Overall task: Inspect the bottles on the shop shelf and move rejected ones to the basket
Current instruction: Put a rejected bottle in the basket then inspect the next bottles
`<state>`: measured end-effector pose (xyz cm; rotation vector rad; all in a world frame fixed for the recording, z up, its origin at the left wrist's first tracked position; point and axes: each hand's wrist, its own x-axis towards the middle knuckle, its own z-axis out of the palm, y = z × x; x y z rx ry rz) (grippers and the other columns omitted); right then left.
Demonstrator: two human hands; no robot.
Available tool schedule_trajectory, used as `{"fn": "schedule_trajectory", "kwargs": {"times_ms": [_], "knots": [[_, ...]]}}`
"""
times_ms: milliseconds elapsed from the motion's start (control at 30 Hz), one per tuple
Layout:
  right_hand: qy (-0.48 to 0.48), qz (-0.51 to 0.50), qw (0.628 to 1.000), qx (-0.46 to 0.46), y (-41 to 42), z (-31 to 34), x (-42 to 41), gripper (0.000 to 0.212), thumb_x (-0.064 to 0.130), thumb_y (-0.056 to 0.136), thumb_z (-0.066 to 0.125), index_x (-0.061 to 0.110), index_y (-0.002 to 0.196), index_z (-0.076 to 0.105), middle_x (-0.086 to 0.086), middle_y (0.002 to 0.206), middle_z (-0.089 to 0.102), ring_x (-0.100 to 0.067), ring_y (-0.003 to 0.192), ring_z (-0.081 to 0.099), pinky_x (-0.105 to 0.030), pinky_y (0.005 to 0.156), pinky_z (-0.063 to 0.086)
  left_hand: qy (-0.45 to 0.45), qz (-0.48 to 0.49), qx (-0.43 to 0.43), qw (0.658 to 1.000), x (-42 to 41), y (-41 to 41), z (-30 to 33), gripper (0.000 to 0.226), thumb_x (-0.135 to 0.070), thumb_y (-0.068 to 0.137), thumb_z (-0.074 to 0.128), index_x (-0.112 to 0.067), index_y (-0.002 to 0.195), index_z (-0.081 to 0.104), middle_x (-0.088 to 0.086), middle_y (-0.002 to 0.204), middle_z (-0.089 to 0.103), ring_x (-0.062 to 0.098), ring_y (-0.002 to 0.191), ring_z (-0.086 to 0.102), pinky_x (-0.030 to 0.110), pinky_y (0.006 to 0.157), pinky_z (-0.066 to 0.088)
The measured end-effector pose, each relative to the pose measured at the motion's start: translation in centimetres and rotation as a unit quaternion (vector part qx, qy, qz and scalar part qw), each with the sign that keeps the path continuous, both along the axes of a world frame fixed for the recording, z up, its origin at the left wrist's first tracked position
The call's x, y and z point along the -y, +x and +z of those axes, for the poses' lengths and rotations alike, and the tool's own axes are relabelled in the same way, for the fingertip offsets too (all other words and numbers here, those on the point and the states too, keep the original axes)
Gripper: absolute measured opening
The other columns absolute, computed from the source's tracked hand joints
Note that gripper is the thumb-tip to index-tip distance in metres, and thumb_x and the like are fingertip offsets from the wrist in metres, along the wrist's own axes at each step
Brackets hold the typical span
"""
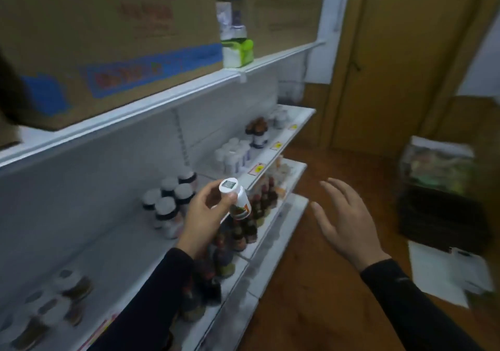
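Note:
My left hand point(207, 215) grips a white bottle point(238, 200) with an orange and green label, tilted, its cap toward me, held out in front of the white shelf point(130, 239). My right hand point(349, 220) hovers to the right with fingers spread and nothing in it. Dark bottles with white caps point(170, 202) stand on the shelf behind the held bottle. Several small dark bottles point(243, 231) crowd the lower shelf beneath it. A dark basket point(443, 215) with colourful contents sits on the floor at the right.
Cardboard boxes point(108, 39) fill the top shelf, with a green and white bottle point(236, 50) beside them. White bottles point(235, 153) and brown-capped ones point(258, 131) stand farther along. White papers point(446, 272) lie on the wooden floor; a wooden door point(392, 66) stands behind.

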<state>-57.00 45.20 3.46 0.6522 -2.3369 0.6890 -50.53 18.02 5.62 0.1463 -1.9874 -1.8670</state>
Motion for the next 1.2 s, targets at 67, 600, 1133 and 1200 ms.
{"fn": "schedule_trajectory", "kwargs": {"times_ms": [67,600,1133,1200], "knots": [[-0.001,-0.04,0.999,0.003,-1.3,-0.1,-3.7,0.052,0.046,0.095,0.046,0.009,0.129,0.059,-0.011,0.131,0.058,-0.024,0.124,0.053,-0.038,0.101,0.047,0.005,-0.028,0.003,1.0,-3.7,-3.2,0.1,0.021,-0.015,0.089,0.069,-0.019,0.109,0.067,-0.007,0.102,0.075,0.011,0.089,0.067,0.024,0.077,0.053],[-0.002,-0.211,0.974,0.086,-17.1,-2.2,-24.3,0.051,0.045,0.096,0.05,0.013,0.135,0.056,-0.005,0.138,0.054,-0.018,0.13,0.048,-0.028,0.106,0.036,-0.04,-0.243,0.04,0.968,-25.8,-28.1,-3.0,0.026,-0.029,0.087,0.071,-0.028,0.113,0.066,-0.004,0.11,0.072,0.013,0.104,0.068,0.044,0.095,0.054],[-0.034,-0.459,0.877,0.138,-36.5,-3.3,-38.3,0.047,0.038,0.097,0.056,0.016,0.139,0.053,-0.001,0.143,0.051,-0.015,0.134,0.044,-0.021,0.104,0.03,-0.062,-0.468,0.062,0.879,-45.7,-58.8,-4.1,0.026,-0.015,0.088,0.07,-0.019,0.113,0.064,-0.003,0.107,0.072,0.008,0.098,0.069,0.024,0.079,0.055],[-0.04,-0.483,0.863,0.141,-39.2,-3.7,-41.1,0.047,0.039,0.097,0.056,0.017,0.139,0.052,-0.001,0.145,0.049,-0.015,0.134,0.044,-0.021,0.105,0.029,-0.068,-0.488,0.059,0.868,-49.3,-62.2,-4.5,0.028,-0.017,0.088,0.071,-0.018,0.115,0.064,-0.003,0.109,0.072,0.009,0.099,0.068,0.022,0.078,0.055]]}}
